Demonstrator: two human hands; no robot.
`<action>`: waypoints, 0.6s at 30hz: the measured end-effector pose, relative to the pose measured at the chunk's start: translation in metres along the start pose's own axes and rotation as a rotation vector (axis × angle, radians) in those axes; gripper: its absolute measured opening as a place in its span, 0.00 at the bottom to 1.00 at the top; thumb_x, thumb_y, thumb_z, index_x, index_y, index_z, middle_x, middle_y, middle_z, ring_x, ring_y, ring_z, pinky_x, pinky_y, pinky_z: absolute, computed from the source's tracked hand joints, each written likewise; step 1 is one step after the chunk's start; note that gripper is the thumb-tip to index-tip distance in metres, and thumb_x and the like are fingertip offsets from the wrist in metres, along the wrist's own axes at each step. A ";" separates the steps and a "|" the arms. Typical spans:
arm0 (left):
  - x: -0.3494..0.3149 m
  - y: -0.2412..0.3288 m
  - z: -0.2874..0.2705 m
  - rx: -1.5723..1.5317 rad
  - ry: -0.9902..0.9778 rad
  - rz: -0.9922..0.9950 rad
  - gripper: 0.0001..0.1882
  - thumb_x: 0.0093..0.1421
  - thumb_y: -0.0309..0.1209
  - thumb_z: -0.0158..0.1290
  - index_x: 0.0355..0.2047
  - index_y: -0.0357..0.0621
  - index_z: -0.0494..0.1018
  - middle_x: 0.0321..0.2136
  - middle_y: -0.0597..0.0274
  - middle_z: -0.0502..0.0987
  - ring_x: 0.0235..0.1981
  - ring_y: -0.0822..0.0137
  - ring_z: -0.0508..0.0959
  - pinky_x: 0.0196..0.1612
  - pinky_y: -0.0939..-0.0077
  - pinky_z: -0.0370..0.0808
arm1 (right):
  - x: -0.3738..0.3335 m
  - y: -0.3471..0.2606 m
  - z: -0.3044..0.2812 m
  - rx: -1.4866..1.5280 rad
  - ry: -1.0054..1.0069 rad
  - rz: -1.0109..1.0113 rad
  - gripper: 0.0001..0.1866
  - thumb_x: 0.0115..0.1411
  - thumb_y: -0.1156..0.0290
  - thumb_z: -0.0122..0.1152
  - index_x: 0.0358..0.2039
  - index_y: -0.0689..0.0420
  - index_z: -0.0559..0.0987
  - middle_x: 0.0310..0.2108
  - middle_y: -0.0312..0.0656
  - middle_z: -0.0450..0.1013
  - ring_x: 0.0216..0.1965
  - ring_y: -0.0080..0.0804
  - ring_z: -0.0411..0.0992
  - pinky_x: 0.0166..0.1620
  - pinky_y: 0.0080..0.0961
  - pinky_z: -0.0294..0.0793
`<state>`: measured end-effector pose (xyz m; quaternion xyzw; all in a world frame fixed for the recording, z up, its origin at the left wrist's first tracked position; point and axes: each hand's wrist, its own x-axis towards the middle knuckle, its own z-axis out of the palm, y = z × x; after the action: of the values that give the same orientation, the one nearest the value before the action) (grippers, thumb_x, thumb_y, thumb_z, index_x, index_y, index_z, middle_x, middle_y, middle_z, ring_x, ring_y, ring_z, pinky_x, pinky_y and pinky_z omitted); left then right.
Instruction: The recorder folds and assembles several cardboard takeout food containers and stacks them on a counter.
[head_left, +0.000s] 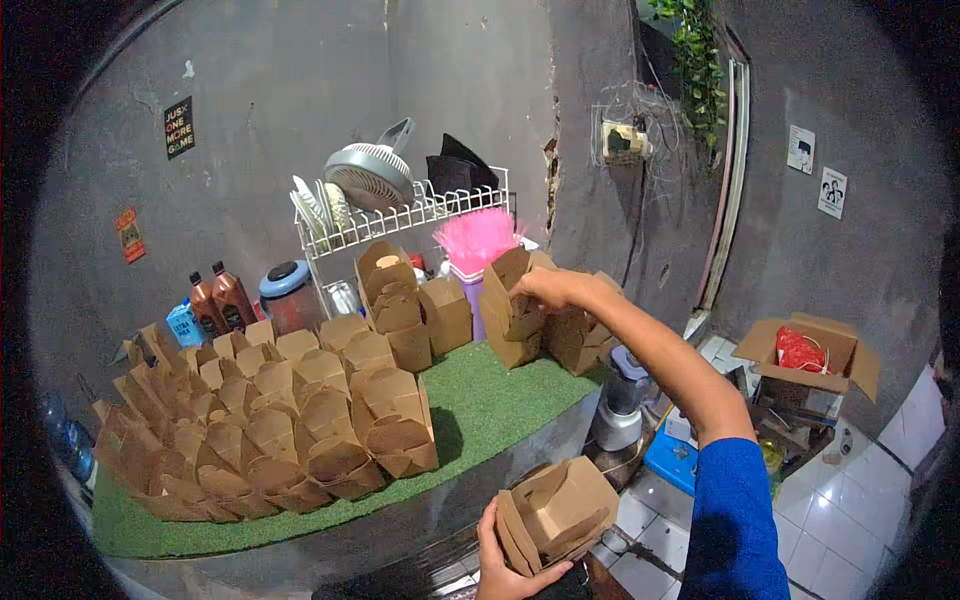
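Observation:
Low in front of me, my left hand [497, 572] grips an open brown paper food box [565, 505]; its doubled edges look like more than one box nested together. My right arm stretches forward to the far right of the counter. There my right hand [556, 288] has its fingers curled over the rim of a tall stack of nested paper boxes [513, 335], and the fingertips are partly hidden by the cardboard. Beside that stack stand further paper boxes [580, 340]. Rows of open paper boxes [270, 430] fill the counter's left side.
Green artificial turf [475, 400] covers the counter. Behind stand a white dish rack [420, 208] with a grey fan [370, 175], a pink brush [478, 240], brown bottles [231, 295] and another box stack [390, 300]. Below right are a blender [620, 405] and a cardboard carton [840, 350].

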<state>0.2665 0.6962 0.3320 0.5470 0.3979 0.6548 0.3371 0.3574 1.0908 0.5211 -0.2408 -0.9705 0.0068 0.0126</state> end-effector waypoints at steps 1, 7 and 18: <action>-0.001 0.000 0.000 0.009 0.001 0.008 0.60 0.41 0.40 0.71 0.66 0.43 0.43 0.60 0.49 0.57 0.60 0.54 0.62 0.58 0.59 0.64 | 0.002 0.000 -0.003 -0.036 0.071 -0.031 0.24 0.41 0.84 0.62 0.43 0.58 0.75 0.36 0.48 0.76 0.39 0.47 0.74 0.41 0.37 0.73; -0.004 -0.001 -0.001 0.005 0.005 -0.005 0.58 0.43 0.39 0.71 0.66 0.45 0.42 0.60 0.49 0.57 0.60 0.53 0.63 0.57 0.58 0.65 | 0.012 0.002 0.005 -0.083 0.042 -0.027 0.16 0.44 0.83 0.60 0.37 0.61 0.76 0.32 0.48 0.76 0.36 0.44 0.75 0.38 0.36 0.73; 0.000 -0.011 -0.007 -0.005 0.025 -0.045 0.58 0.43 0.39 0.70 0.66 0.43 0.42 0.59 0.49 0.58 0.59 0.54 0.63 0.57 0.59 0.65 | -0.010 -0.024 0.004 0.035 0.092 -0.088 0.18 0.51 0.76 0.58 0.45 0.52 0.77 0.42 0.47 0.76 0.44 0.45 0.75 0.44 0.39 0.74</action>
<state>0.2595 0.7002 0.3222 0.5288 0.4125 0.6550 0.3481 0.3548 1.0651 0.5173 -0.1977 -0.9783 0.0120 0.0616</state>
